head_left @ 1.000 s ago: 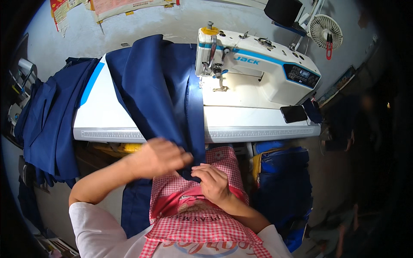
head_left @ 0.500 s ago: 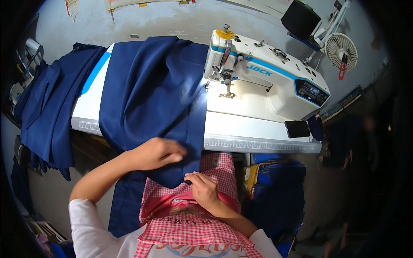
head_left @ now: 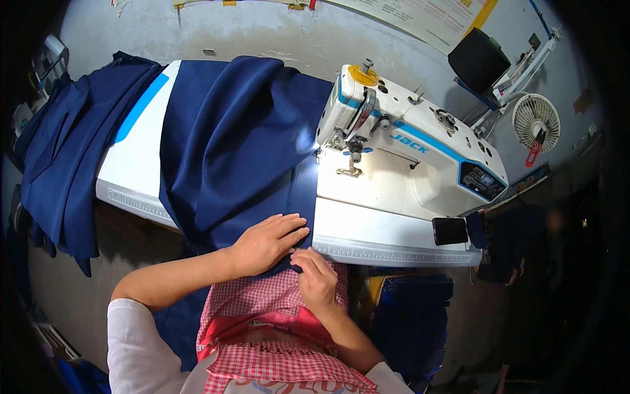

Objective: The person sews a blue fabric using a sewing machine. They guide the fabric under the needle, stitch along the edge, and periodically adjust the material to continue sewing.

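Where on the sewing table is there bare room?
Bare: the white strip bordered by sewing machine, ruler edge, smartphone and spread navy cloth; the wedge between that cloth and the draped navy fabric. Crowded: around left hand and right hand.

Upper right: a round white caged fan [head_left: 530,117], red-handled snips [head_left: 534,153] across its front. Top: white paper poster [head_left: 417,18]. Right of centre: black rectangular phone [head_left: 449,231].

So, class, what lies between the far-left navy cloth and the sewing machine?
The head view shows white tabletop with a blue stripe, then spread navy cloth.
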### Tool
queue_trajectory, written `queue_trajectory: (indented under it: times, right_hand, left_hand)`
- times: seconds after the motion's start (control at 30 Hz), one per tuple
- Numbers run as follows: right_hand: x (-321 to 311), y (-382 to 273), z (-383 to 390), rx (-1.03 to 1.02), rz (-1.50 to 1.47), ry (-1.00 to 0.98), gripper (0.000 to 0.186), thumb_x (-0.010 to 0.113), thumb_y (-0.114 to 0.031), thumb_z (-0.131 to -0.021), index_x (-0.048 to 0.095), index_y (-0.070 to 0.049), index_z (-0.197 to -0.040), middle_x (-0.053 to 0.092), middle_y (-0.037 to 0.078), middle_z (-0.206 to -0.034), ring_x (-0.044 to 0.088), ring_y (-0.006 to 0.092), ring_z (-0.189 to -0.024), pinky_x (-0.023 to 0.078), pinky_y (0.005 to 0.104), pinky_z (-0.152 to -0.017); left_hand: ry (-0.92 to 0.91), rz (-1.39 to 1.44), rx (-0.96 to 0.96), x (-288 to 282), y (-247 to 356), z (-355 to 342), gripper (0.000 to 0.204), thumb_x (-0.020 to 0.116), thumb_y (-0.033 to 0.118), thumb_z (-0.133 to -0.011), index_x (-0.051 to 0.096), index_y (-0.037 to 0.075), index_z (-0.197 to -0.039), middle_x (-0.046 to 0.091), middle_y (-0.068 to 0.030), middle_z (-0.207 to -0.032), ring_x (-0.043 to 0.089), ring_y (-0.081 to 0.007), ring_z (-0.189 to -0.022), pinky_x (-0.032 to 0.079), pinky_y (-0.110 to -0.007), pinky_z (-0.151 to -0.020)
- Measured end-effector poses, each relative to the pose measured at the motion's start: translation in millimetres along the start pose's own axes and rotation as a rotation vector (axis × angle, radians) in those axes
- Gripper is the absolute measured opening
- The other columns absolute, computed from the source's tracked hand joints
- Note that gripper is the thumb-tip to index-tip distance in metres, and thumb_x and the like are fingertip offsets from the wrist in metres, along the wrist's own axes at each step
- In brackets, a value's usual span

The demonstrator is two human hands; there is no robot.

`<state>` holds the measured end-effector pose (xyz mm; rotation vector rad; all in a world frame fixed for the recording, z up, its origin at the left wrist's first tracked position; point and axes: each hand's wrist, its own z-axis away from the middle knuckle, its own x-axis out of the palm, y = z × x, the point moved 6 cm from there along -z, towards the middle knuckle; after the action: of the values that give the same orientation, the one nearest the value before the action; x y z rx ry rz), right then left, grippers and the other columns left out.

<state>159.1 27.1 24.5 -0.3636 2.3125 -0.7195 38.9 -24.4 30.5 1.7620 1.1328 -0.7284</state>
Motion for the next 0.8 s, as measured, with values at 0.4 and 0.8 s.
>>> queue_trajectory:
  times: [0.4, 0.8]
  right_hand:
    - [8, 59, -84, 0.012, 0.195, -0.001, 0.005, 0.067, -0.004, -0.077, 0.065, -0.005, -0.082, 0.059, 0.01, -0.076, 0.06, 0.0285, -0.07, 0.049, 0.0386, -0.064]
    - [22, 131, -124, 0.387, 0.242, -0.008, 0.008, 0.071, -0.016, -0.079, 0.071, -0.01, -0.084, 0.064, 0.014, -0.083, 0.064, 0.0323, -0.074, 0.05, 0.0402, -0.067]
  left_hand:
    - [0.058, 0.044, 0.132, -15, -80, -58, 0.026, 0.058, 0.004, -0.08, 0.068, 0.007, -0.104, 0.066, -0.0087, -0.111, 0.064, -0.0242, -0.1, 0.053, -0.031, -0.084]
    - [0.03, 0.365, -0.12, -15, -114, -92, 0.015, 0.066, 0.018, -0.081, 0.066, 0.006, -0.089, 0.063, -0.0059, -0.082, 0.058, -0.0248, -0.078, 0.047, -0.035, -0.07]
